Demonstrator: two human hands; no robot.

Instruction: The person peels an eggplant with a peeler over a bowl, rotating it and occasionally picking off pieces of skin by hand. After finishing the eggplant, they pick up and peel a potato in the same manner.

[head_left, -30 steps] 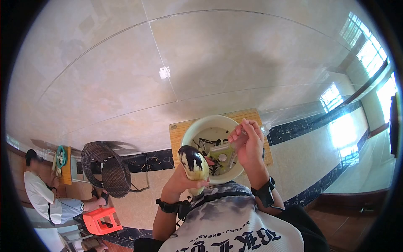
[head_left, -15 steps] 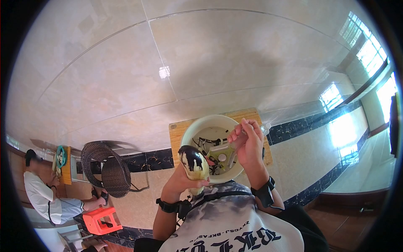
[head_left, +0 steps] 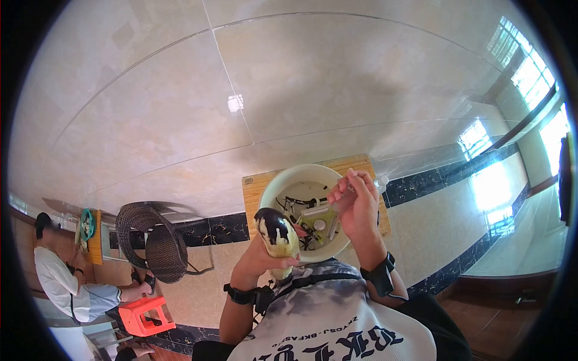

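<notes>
The left hand [head_left: 256,259] is closed around the lower part of a partly peeled eggplant [head_left: 279,237], its thumb laid across the pale flesh, and holds it over the near left rim of a cream-coloured basin [head_left: 304,168]. The eggplant stands roughly upright, with glossy dark skin covering its rounded upper end and ragged patches running down into the bared part. The right hand [head_left: 357,204] is raised over the basin's right side, apart from the eggplant, with its fingers curled in; whether they pinch anything cannot be told, for the space under the fingertips is blurred. Dark peel strips [head_left: 294,203] lie in the basin around a pale green object too cluttered to identify, and the basin sits on a wooden table [head_left: 253,195]. The likeliest trouble is a slip: peeled flesh tends to be slick, and with one hand alone supporting the eggplant low down, its heavy-looking top could tip it out of the grasp — into the basin or over the near edge. Squeezing harder to prevent that might bruise the flesh. A blade brought down the skin would also run towards the left thumb — it lies directly below the ragged dark patches.
</notes>
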